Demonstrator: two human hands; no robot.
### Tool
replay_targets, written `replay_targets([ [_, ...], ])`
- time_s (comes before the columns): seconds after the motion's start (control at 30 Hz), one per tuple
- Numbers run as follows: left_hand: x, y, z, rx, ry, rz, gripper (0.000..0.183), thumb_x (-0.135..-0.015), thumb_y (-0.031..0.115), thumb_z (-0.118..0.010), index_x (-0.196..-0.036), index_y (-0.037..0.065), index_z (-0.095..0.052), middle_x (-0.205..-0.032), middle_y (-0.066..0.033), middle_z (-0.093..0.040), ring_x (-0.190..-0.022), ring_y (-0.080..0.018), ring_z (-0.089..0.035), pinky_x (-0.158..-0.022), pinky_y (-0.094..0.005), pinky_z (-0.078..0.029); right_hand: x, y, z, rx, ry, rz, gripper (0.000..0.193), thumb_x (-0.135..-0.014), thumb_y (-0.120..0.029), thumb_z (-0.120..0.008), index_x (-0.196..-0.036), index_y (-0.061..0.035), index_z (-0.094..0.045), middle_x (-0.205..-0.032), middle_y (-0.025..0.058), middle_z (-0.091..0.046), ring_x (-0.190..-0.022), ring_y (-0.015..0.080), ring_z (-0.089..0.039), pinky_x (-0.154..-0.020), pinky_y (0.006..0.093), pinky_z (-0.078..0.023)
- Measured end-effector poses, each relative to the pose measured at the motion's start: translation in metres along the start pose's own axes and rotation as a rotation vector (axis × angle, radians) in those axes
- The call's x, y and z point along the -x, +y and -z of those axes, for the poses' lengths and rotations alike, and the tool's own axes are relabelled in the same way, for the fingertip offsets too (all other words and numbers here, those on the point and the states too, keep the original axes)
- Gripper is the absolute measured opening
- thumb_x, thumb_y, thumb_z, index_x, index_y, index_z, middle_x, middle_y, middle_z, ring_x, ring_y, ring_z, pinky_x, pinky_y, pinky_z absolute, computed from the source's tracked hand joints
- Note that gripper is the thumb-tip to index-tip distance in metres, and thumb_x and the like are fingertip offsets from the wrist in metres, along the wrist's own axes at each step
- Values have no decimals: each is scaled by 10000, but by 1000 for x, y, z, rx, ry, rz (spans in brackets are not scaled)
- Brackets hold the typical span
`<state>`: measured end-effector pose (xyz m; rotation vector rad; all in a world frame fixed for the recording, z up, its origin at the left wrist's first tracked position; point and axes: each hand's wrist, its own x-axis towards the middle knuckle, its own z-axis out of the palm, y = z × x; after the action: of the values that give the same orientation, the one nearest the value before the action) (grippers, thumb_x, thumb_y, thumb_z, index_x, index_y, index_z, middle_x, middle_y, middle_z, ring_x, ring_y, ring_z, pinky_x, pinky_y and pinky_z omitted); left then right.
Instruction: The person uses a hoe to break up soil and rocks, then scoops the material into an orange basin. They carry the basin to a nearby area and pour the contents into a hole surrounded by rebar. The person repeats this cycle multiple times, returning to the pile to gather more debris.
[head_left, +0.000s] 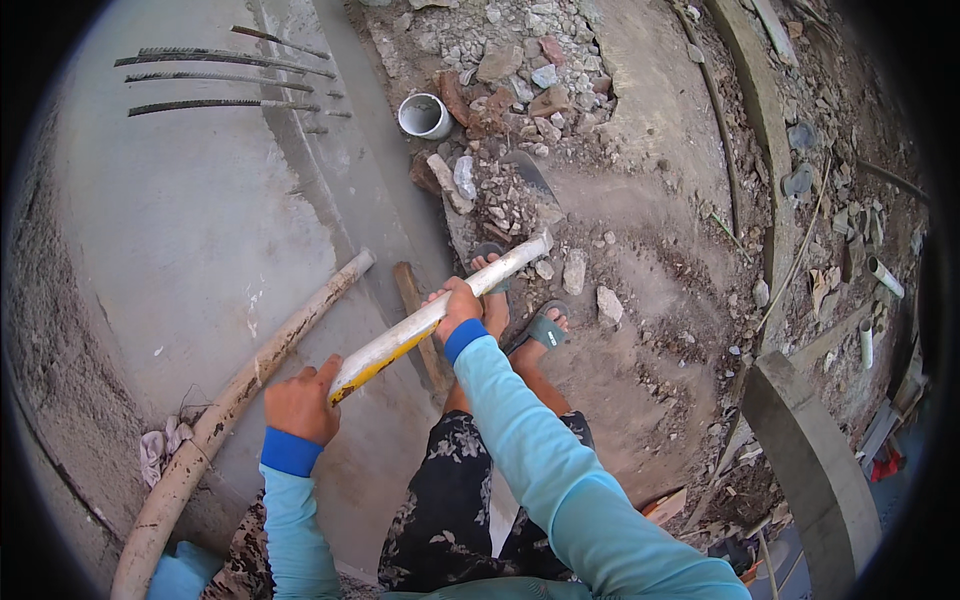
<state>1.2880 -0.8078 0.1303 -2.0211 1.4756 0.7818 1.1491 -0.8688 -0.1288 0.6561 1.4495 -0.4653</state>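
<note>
A long, straight white bar [400,330] with a yellow side slants across in front of my legs. Its exact kind I cannot make out. My left hand [303,402] closes round its lower left end. Farther up, past the middle, my right hand [460,308] wraps round the same bar. The far end rises to the right, over my sandalled feet. Beneath it, a short wooden piece [424,330] lies against the smooth grey concrete [220,220].
A long pale pole [255,372] leans across the concrete at left. Several ribbed steel bars [225,82] stick out farther off. A white cup-shaped container [424,117] stands by broken rubble [515,90]. At right lie boards [760,110] and a curved-looking grey beam [815,465].
</note>
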Motion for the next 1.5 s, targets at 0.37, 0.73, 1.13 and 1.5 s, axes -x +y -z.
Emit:
replay_targets([
  [0.37,71,52,-46,131,35,-69,509,-667,140,-717,-1168,183,-643,-773,-86,-649,-637,-300,-659,-564,-406,-516,28,-20,115,-23,-82,97,128,-816,-94,-602,-849,-69,-480,-711,57,-487,-584,217,-531,-542,396,-492],
  [0.73,-74,189,-162,310,18,-440,414,-742,123,-685,-1149,124,-606,-812,-124,-673,-689,-312,-680,-601,-429,-529,-72,-214,221,74,202,338,114,-829,-113,-545,-808,-50,-453,-665,83,-488,-605,238,-522,-624,397,-510],
  [1.13,46,14,-81,-19,-59,-84,547,-674,109,-697,-1211,181,-625,-836,-108,-661,-707,-323,-667,-630,-418,-524,-36,39,118,-163,-61,-16,165,-790,-108,-572,-936,-54,-518,-757,72,-497,-621,231,-522,-604,442,-487],
  [1.5,53,48,-124,194,-13,-77,520,-650,134,-719,-1163,192,-653,-856,-104,-688,-743,-323,-672,-648,-423,-528,-24,-14,163,-131,-73,141,112,-800,-105,-606,-819,-49,-511,-700,65,-495,-601,218,-527,-564,418,-508],
])
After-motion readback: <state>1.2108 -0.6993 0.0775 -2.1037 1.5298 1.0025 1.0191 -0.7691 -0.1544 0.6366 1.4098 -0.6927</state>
